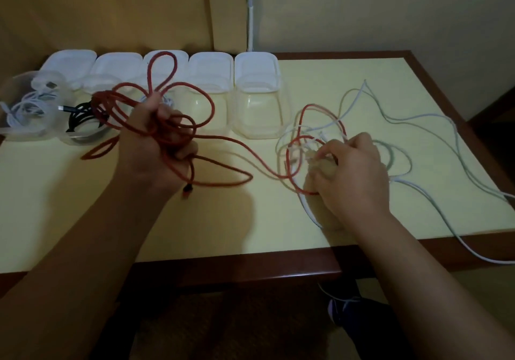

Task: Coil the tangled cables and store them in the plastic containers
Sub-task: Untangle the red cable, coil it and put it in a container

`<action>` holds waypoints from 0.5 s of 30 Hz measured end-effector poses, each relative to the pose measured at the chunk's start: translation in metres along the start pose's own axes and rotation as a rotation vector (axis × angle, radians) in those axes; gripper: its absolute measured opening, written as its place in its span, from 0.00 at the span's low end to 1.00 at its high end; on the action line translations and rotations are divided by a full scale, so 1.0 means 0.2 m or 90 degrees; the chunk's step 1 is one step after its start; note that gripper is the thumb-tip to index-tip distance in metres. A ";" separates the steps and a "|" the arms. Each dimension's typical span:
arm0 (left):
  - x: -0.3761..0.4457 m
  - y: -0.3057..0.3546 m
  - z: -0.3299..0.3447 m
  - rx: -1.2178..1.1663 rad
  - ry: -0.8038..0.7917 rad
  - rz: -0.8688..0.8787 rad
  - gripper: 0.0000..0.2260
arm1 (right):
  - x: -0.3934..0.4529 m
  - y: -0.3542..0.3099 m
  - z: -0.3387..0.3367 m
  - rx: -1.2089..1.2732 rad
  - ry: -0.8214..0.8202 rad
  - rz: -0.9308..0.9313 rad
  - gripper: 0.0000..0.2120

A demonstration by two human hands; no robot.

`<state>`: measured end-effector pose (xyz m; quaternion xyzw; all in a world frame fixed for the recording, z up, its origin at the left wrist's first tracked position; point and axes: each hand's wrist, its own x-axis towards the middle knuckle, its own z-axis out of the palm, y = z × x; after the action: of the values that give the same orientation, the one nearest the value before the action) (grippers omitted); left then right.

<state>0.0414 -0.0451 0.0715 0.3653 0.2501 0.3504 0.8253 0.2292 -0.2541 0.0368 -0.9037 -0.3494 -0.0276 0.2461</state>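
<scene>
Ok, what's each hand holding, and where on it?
The left hand grips the red cable by its bunched loops. The right hand pinches strands in the white cable tangle, where the red cable's far end is caught.

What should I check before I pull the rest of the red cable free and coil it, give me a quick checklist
1. Left hand has a firm grip on the gathered loops of the red cable: ok.
2. Red cable free of the white cables: not ok, it loops through the tangle at the right hand.
3. Right hand pinning the tangle so that it won't drag: ok, its fingers pinch the white strands.
4. Red cable's plug end loose: ok, it hangs below the left hand.
5. An empty container ready: ok, the rightmost one is open and empty.
6. White cables all on the table: not ok, one hangs over the right edge.
</scene>
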 end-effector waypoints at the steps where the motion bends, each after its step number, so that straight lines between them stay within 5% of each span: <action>1: -0.01 -0.01 0.01 0.017 -0.005 -0.005 0.13 | 0.00 -0.02 -0.01 0.025 0.037 -0.020 0.06; 5: -0.04 -0.06 0.07 0.020 -0.030 -0.040 0.14 | -0.03 -0.13 -0.05 0.199 0.121 -0.162 0.07; 8: -0.06 -0.08 0.10 0.016 -0.044 -0.066 0.15 | -0.09 -0.20 -0.04 0.254 -0.021 -0.246 0.13; 12: -0.07 -0.08 0.12 0.023 -0.066 -0.083 0.16 | -0.11 -0.20 0.06 0.103 -0.245 -0.253 0.22; 15: -0.07 -0.06 0.13 0.021 -0.051 -0.078 0.16 | -0.10 -0.19 0.10 0.099 -0.240 -0.229 0.12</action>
<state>0.0547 -0.0735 0.0811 0.3768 0.2447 0.2805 0.8482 0.1873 -0.2330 0.0309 -0.7945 -0.5453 0.1244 0.2364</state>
